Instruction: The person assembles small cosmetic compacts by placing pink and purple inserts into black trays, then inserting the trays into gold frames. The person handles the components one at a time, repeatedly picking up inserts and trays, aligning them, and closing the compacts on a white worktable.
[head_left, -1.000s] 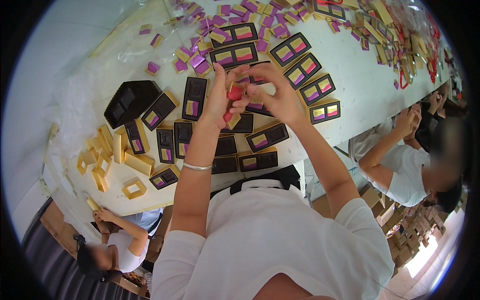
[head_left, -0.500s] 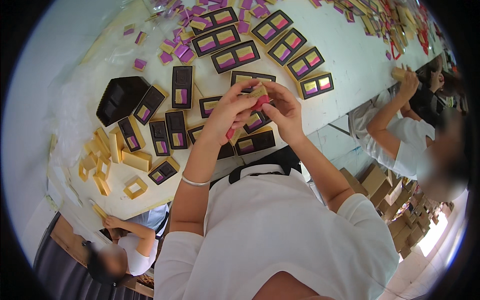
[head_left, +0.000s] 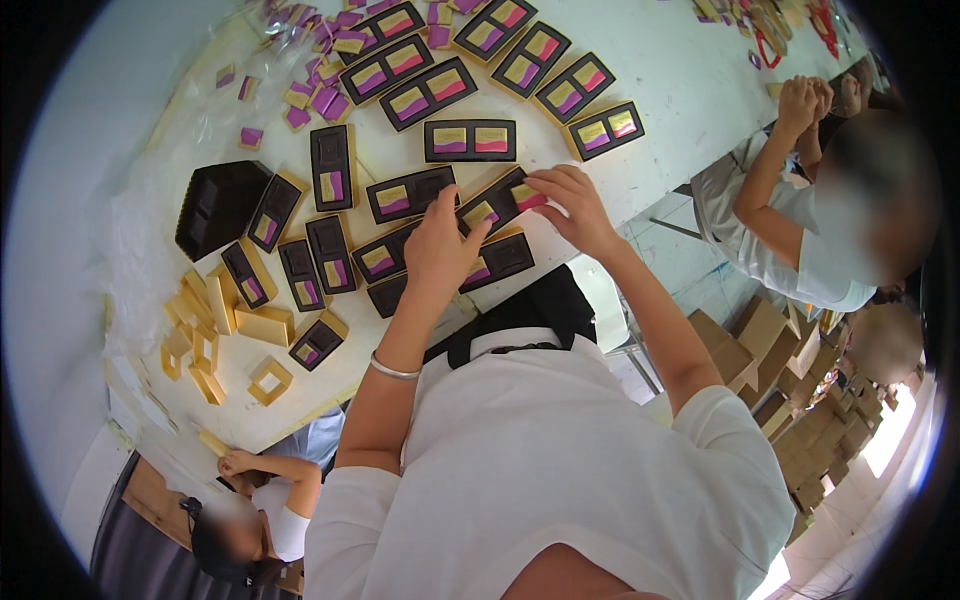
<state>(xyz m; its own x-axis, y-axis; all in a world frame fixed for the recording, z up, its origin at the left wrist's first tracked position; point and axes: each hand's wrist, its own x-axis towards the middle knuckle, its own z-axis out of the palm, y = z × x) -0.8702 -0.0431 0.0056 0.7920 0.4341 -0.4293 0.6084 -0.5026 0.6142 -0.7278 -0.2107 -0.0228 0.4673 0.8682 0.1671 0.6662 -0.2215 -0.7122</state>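
Observation:
My right hand (head_left: 577, 212) is closed on a small pink-and-gold wrapped square (head_left: 527, 196), pinching it at the right well of a two-well box (head_left: 493, 208) with a black tray. A purple-and-gold square (head_left: 481, 215) lies in that box's left well. My left hand (head_left: 438, 250) is over the neighbouring boxes, its thumb near the lower edge of the same box. Its index finger and thumb are spread apart; the other fingers and palm are hidden beneath. Just beyond, one box (head_left: 390, 197) shows a purple square and a bare well, and another box (head_left: 470, 141) holds a purple and a pink square.
Filled boxes (head_left: 530, 60) stand in rows at the back, near loose purple squares (head_left: 325, 100). At the left are part-filled boxes (head_left: 332, 165), a stack of black trays (head_left: 220, 205) and gold sleeves (head_left: 265, 325). Co-workers sit at both sides; cardboard boxes (head_left: 725, 345) stand at right.
My hands have separated. The right one has lowered a pink square to the box's right well; the left has dropped to the left over the boxes. The whole view has shifted slightly.

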